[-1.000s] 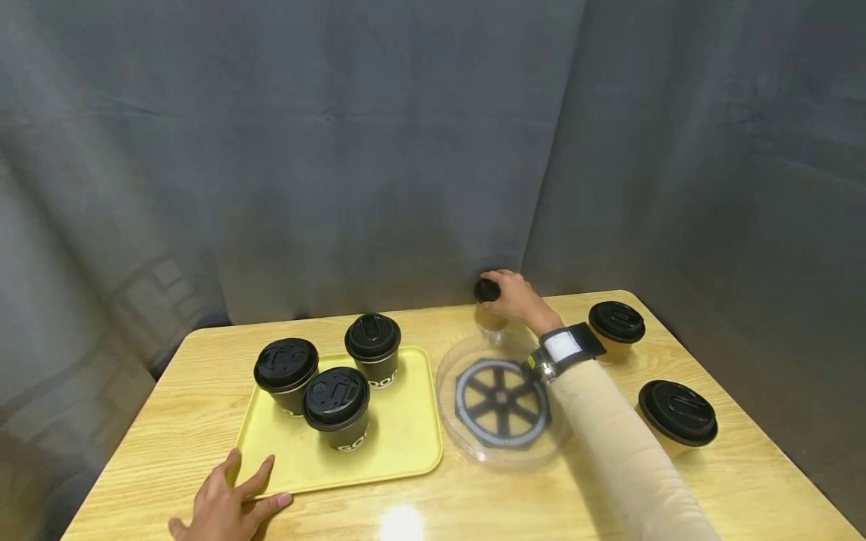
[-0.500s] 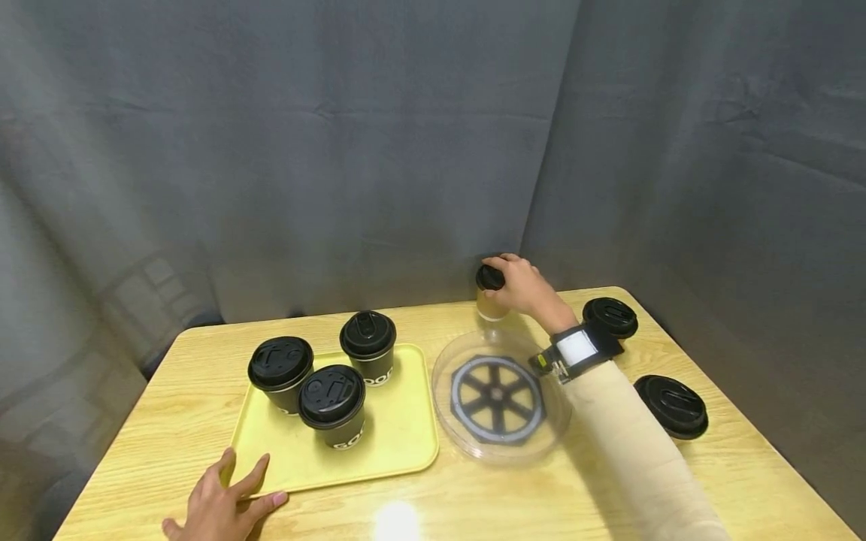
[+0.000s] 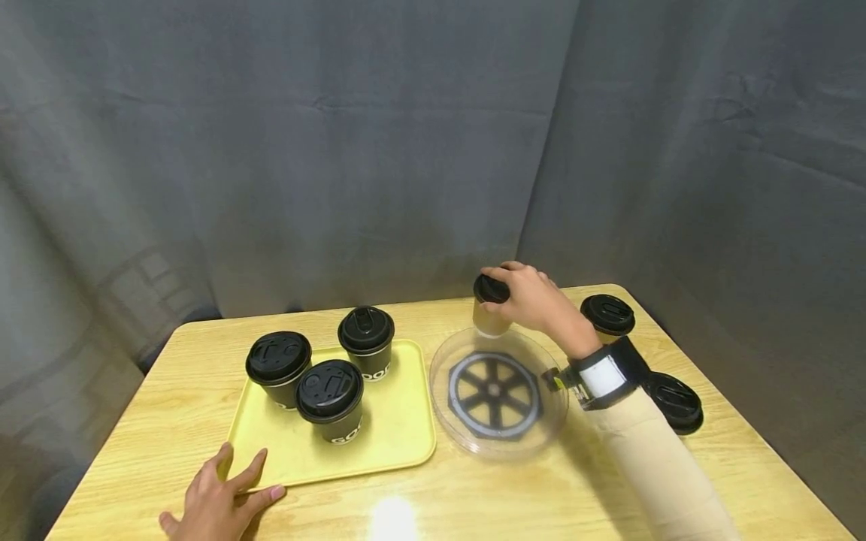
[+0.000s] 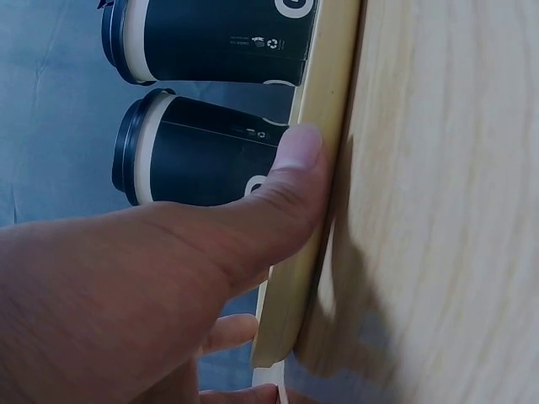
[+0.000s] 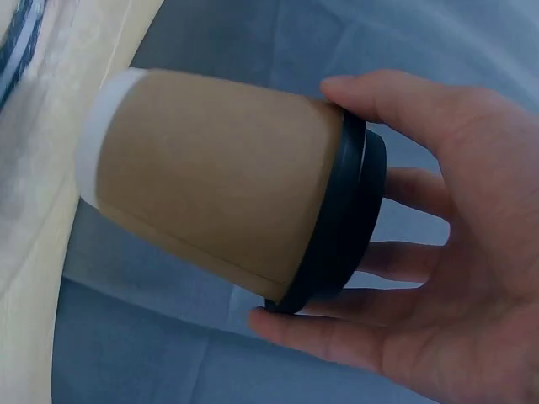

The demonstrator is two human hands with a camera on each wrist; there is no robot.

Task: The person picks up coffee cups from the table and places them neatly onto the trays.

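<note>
Grey curtains [image 3: 338, 150] hang behind a pale wooden tabletop [image 3: 433, 496] where a person works with both hands. The right hand [image 3: 534, 300] grips a small brown paper cup [image 3: 489, 315] by its black lid [image 3: 490, 289], fingertips curled around the rim; the right wrist view shows the brown paper cup [image 5: 210, 210] lifted off the surface and tilted, white base pointing away from the palm. It hangs over the far edge of a clear round plate [image 3: 499, 391] with a dark spoked wheel pattern, which lies at the middle of the tabletop.

To the left of that plate sits a yellow tray [image 3: 399, 428] carrying three black lidded cups [image 3: 331, 398], all upright and grouped toward its far left part. The left hand [image 3: 219, 503] lies flat on the tabletop at the tray's near left corner, fingers spread and relaxed, holding nothing; the left wrist view shows its thumb [image 4: 286, 185] pressed against the tray's rim [image 4: 324, 126].

Two more brown cups with black lids stand near the right edge of the tabletop, one at the far corner [image 3: 607, 314] and one nearer [image 3: 673, 402], both partly hidden behind the right forearm, which wears a cream sleeve [image 3: 663, 466] and a black wrist strap [image 3: 602, 376].
</note>
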